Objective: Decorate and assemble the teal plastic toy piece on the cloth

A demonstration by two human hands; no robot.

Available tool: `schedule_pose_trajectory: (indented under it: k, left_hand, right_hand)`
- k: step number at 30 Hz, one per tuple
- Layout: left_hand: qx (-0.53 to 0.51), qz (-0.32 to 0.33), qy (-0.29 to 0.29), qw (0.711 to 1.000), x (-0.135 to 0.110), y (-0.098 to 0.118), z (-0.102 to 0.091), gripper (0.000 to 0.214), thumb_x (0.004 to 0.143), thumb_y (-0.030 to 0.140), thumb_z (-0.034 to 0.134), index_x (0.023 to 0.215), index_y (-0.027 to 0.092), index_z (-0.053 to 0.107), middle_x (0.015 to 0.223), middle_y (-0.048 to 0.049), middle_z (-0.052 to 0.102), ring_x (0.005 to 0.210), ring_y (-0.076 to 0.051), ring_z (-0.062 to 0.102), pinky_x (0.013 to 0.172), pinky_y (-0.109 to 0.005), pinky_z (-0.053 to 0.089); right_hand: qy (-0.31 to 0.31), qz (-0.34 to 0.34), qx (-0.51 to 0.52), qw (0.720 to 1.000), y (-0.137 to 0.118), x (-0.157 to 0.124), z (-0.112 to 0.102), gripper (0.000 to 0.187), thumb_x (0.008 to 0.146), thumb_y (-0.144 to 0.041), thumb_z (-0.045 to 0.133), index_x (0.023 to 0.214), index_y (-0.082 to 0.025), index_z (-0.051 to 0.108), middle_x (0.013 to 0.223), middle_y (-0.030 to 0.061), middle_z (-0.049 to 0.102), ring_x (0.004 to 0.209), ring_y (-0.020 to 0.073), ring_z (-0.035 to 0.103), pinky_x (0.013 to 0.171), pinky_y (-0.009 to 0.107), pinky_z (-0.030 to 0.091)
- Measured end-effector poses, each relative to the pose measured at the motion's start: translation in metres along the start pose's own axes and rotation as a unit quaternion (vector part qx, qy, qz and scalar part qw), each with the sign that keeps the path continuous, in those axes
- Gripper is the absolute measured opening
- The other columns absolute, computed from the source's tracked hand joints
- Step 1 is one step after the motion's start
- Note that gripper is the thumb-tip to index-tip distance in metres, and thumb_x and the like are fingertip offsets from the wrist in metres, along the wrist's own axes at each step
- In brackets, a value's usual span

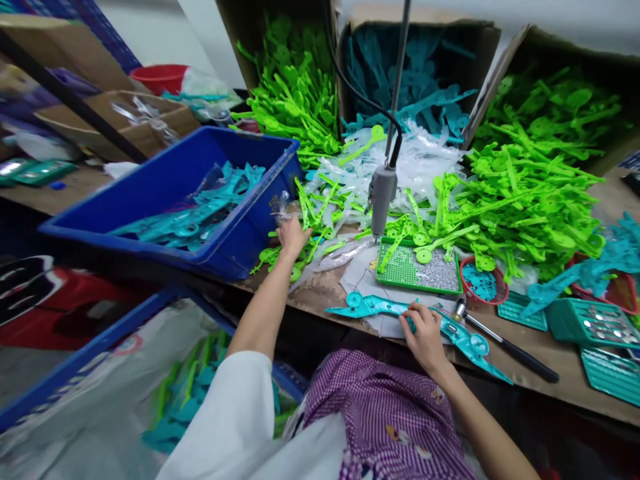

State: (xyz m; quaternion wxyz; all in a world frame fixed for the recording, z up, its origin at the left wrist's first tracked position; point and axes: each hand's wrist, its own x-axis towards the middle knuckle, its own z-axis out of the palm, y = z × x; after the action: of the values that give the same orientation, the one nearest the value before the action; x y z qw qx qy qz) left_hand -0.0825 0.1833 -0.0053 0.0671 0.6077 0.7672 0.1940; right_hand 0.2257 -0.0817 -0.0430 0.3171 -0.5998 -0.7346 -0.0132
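Note:
My left hand (pixel 291 237) reaches forward into a pile of green plastic parts (pixel 300 247) next to the blue bin (pixel 165 207); its fingers are curled on the parts and a clear bag. My right hand (pixel 425 333) rests with fingers closed on a long teal plastic part (pixel 380 308) that lies across a grey cloth at the bench's near edge. A hanging grey electric screwdriver (pixel 383 193) dangles just beyond, over a green screw tray (pixel 420 270).
Cardboard boxes of green parts (pixel 295 93), (pixel 550 113) and teal parts (pixel 415 80) stand at the back. A big heap of green parts (pixel 520 207) covers the bench. A small hammer (pixel 505 343) and teal trays (pixel 590 323) lie to the right. A bag of parts (pixel 190 393) sits below.

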Motion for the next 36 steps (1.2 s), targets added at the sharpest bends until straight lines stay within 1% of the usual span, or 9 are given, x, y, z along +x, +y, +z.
schedule_pose_trajectory:
  k: [2, 4, 8, 13, 21, 24, 28, 31, 36]
  left_hand:
    - [-0.011, -0.01, -0.019, 1.0, 0.0, -0.003, 0.001, 0.046, 0.081, 0.025, 0.06, 0.127, 0.02, 0.058, 0.113, -0.0136, 0.069, 0.112, -0.035, 0.059, 0.097, -0.048, 0.043]
    - [-0.022, -0.003, 0.016, 1.0, -0.002, -0.007, 0.004, 0.048, 0.082, 0.023, 0.058, 0.13, 0.019, 0.056, 0.12, -0.0143, 0.066, 0.116, -0.034, 0.057, 0.097, -0.047, 0.044]
    - [-0.016, 0.088, 0.067, 0.994, 0.003, 0.0, 0.013, 0.055, 0.082, 0.027, 0.061, 0.136, 0.018, 0.053, 0.137, -0.0166, 0.055, 0.126, -0.035, 0.05, 0.103, -0.047, 0.04]
    - [-0.028, 0.132, 0.023, 0.991, 0.016, 0.022, 0.022, 0.028, 0.085, 0.021, 0.054, 0.108, 0.017, 0.07, 0.107, -0.0149, 0.069, 0.109, -0.032, 0.061, 0.095, -0.045, 0.046]
    - [-0.091, 0.22, -0.021, 0.971, -0.047, 0.004, 0.051, 0.031, 0.084, 0.019, 0.059, 0.114, 0.021, 0.067, 0.119, -0.0104, 0.069, 0.108, -0.029, 0.064, 0.096, -0.042, 0.05]
    - [-0.151, 0.214, -0.01, 0.965, -0.064, -0.006, 0.059, 0.041, 0.086, 0.016, 0.054, 0.127, 0.021, 0.057, 0.121, -0.0099, 0.067, 0.103, -0.024, 0.066, 0.095, -0.04, 0.052]
    - [-0.272, 0.164, 0.075, 0.945, -0.072, -0.016, 0.065, 0.054, 0.079, 0.019, 0.064, 0.13, 0.017, 0.048, 0.122, -0.0136, 0.06, 0.094, -0.022, 0.066, 0.087, -0.039, 0.056]
    - [-0.27, 0.138, 0.106, 0.947, -0.076, -0.018, 0.066, 0.062, 0.073, 0.021, 0.071, 0.13, 0.015, 0.047, 0.119, -0.0145, 0.058, 0.095, -0.023, 0.064, 0.091, -0.042, 0.054]
    - [-0.209, 0.152, 0.075, 0.963, -0.079, -0.012, 0.061, 0.051, 0.081, 0.023, 0.062, 0.13, 0.016, 0.048, 0.126, -0.0156, 0.058, 0.108, -0.025, 0.061, 0.101, -0.044, 0.047]
  right_hand:
    - [-0.008, 0.006, 0.023, 1.0, 0.0, -0.008, -0.003, 0.022, 0.1, -0.031, 0.045, 0.09, -0.02, 0.061, 0.096, 0.0057, 0.067, 0.094, 0.0199, 0.063, 0.086, 0.035, 0.034]
    - [-0.014, 0.019, 0.052, 0.998, 0.001, -0.016, -0.004, 0.02, 0.099, -0.032, 0.046, 0.09, -0.021, 0.06, 0.093, 0.0043, 0.067, 0.091, 0.0195, 0.064, 0.083, 0.034, 0.036]
    - [-0.015, 0.02, 0.089, 0.996, 0.0, -0.025, -0.005, 0.018, 0.098, -0.032, 0.049, 0.088, -0.022, 0.06, 0.09, 0.0031, 0.068, 0.085, 0.0194, 0.064, 0.077, 0.032, 0.04]
    - [-0.012, -0.001, 0.087, 0.996, -0.008, -0.023, -0.007, 0.015, 0.097, -0.03, 0.051, 0.088, -0.023, 0.06, 0.089, 0.0029, 0.068, 0.084, 0.0196, 0.064, 0.077, 0.033, 0.042]
    - [-0.024, 0.023, 0.1, 0.994, 0.001, -0.035, -0.018, 0.012, 0.096, -0.03, 0.054, 0.09, -0.023, 0.062, 0.09, 0.002, 0.069, 0.084, 0.0189, 0.064, 0.076, 0.032, 0.043]
    - [-0.005, 0.029, 0.106, 0.994, -0.005, -0.024, -0.02, 0.012, 0.096, -0.03, 0.054, 0.091, -0.023, 0.063, 0.09, 0.003, 0.069, 0.086, 0.0192, 0.064, 0.077, 0.033, 0.044]
    - [0.028, 0.038, 0.119, 0.992, -0.019, 0.002, -0.017, 0.017, 0.096, -0.032, 0.052, 0.088, -0.022, 0.063, 0.088, 0.0042, 0.068, 0.085, 0.0192, 0.063, 0.077, 0.033, 0.045]
    - [0.037, 0.052, 0.139, 0.988, -0.028, 0.022, -0.011, 0.019, 0.097, -0.034, 0.052, 0.087, -0.021, 0.063, 0.089, 0.0051, 0.067, 0.087, 0.0195, 0.063, 0.077, 0.033, 0.045]
    - [0.017, 0.084, 0.2, 0.976, -0.044, 0.065, 0.002, 0.023, 0.096, -0.037, 0.05, 0.085, -0.021, 0.063, 0.088, 0.0057, 0.066, 0.085, 0.0191, 0.063, 0.078, 0.033, 0.046]
